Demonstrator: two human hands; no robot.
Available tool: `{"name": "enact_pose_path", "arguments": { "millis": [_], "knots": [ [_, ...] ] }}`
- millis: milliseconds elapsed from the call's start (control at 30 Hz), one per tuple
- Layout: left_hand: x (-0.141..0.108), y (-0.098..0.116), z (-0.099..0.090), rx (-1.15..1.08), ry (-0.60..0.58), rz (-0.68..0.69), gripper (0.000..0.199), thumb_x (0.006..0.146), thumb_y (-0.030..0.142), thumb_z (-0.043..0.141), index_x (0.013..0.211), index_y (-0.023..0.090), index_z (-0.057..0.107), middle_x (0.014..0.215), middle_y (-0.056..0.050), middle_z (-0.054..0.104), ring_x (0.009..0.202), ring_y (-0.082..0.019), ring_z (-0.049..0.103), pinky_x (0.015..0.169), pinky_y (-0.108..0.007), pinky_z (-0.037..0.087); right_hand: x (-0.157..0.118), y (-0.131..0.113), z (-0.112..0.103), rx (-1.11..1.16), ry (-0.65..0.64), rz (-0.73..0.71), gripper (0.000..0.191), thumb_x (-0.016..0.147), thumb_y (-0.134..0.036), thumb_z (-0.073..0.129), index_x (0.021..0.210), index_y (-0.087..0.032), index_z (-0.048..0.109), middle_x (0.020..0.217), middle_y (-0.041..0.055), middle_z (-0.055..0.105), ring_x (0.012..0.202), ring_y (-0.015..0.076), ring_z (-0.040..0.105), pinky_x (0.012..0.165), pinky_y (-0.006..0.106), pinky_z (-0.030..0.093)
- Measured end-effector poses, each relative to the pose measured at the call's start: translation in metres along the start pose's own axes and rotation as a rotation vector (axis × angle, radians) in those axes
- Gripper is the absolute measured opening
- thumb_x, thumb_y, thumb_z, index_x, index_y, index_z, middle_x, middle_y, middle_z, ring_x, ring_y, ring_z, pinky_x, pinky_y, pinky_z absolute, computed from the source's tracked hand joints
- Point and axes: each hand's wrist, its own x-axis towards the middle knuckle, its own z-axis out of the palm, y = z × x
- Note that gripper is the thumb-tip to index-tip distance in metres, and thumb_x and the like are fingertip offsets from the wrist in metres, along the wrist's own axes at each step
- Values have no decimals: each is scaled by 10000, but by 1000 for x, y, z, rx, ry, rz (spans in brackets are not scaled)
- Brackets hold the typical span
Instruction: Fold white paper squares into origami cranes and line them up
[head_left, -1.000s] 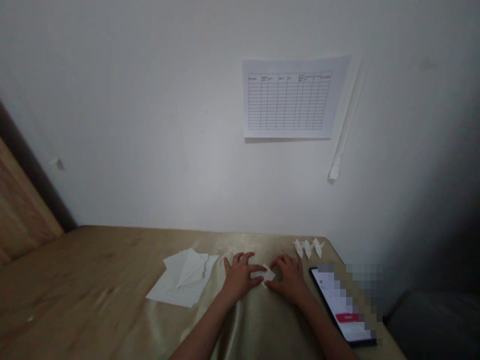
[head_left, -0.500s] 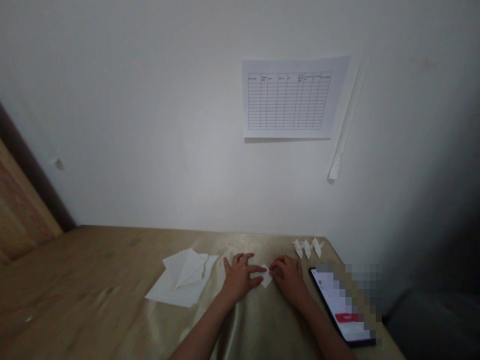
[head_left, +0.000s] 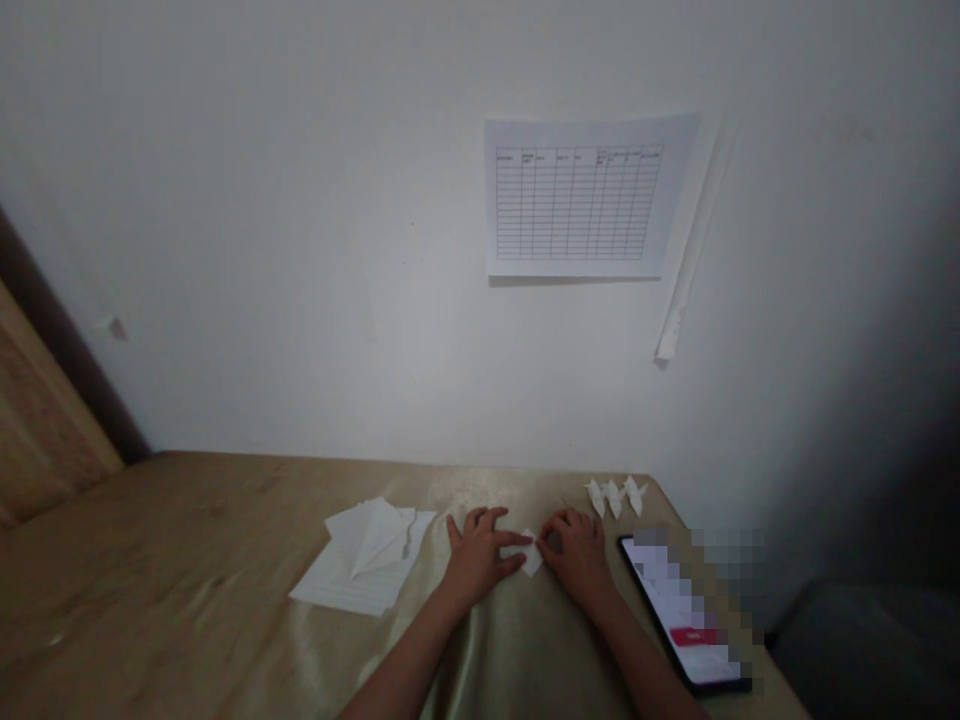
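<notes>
A small folded piece of white paper point(head_left: 531, 565) lies on the cloth-covered table between my two hands. My left hand point(head_left: 478, 562) rests flat to its left with fingers spread, and its index fingertip presses on the paper. On the other side, my right hand point(head_left: 580, 556) is closed, thumb and index finger pinched at the paper's right edge. Part of the paper is hidden beneath the fingers. Beyond my right hand stand three small folded paper cranes point(head_left: 615, 497) in a row near the table's far edge.
Loose white sheets point(head_left: 360, 575) lie overlapped to the left. A phone point(head_left: 686, 625) with a lit screen, partly pixelated, lies at the right edge of the table point(head_left: 187, 600). Behind it rises a white wall carrying a printed table sheet point(head_left: 577, 200).
My right hand's fingers have curled slightly and shifted a little at the paper's right edge. My left hand and the paper have hardly moved.
</notes>
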Motion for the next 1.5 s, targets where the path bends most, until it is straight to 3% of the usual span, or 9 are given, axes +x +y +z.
{"name": "enact_pose_path", "arguments": {
  "millis": [200, 667, 733, 867, 967, 1100, 1500],
  "knots": [
    [0, -1, 1, -10, 4, -5, 295, 835, 544, 687, 1126, 585, 670, 1498, 56, 485, 1429, -353, 315, 1104, -794, 12, -2, 3, -6, 47, -99, -2, 258, 772, -418, 703, 998, -294, 689, 1164, 27, 635, 1216, 273, 512, 1147, 514, 195],
    [-1, 2, -1, -11, -3, -18, 317, 823, 526, 699, 1136, 569, 673, 1497, 48, 484, 1435, -357, 303, 1117, -772, 11, -11, 5, -11, 55, -148, -54, 575, 677, -508, 777, 1195, -306, 628, 1299, 74, 595, 1297, 311, 465, 1192, 559, 96],
    [-1, 1, -1, -9, -1, -21, 328, 819, 529, 704, 1143, 567, 671, 1498, 44, 483, 1435, -354, 303, 1118, -770, 11, -10, 7, -12, 86, -138, -61, 512, 705, -486, 764, 1178, -321, 657, 1274, 56, 608, 1279, 297, 480, 1189, 554, 129],
    [0, -1, 1, -19, 17, -11, 313, 819, 538, 705, 1129, 571, 676, 1487, 41, 497, 1427, -357, 308, 1110, -778, 17, -6, 9, -14, 165, -118, -78, 193, 785, -402, 721, 966, -354, 765, 1233, 25, 631, 1254, 258, 493, 1146, 470, 264],
    [0, -2, 4, -18, 31, -11, 308, 817, 543, 704, 1121, 580, 673, 1480, 52, 503, 1428, -355, 305, 1109, -779, 3, -5, 10, -15, 193, -146, -110, 83, 792, -385, 729, 828, -345, 792, 1259, 27, 627, 1289, 263, 462, 1144, 460, 274],
    [0, -3, 4, -17, 23, -16, 306, 825, 543, 693, 1129, 574, 673, 1493, 53, 489, 1431, -362, 293, 1102, -788, -7, -6, 11, -14, 198, -173, -96, 88, 795, -387, 736, 789, -328, 799, 1300, 39, 617, 1324, 284, 436, 1158, 474, 270],
    [0, 0, 0, -15, 1, -32, 320, 806, 543, 712, 1124, 569, 679, 1495, 52, 489, 1433, -355, 301, 1121, -768, 12, -2, 17, -6, 120, -32, -18, 199, 874, -437, 646, 947, -336, 800, 1314, 68, 611, 1333, 288, 461, 1153, 443, 364]
  ]
}}
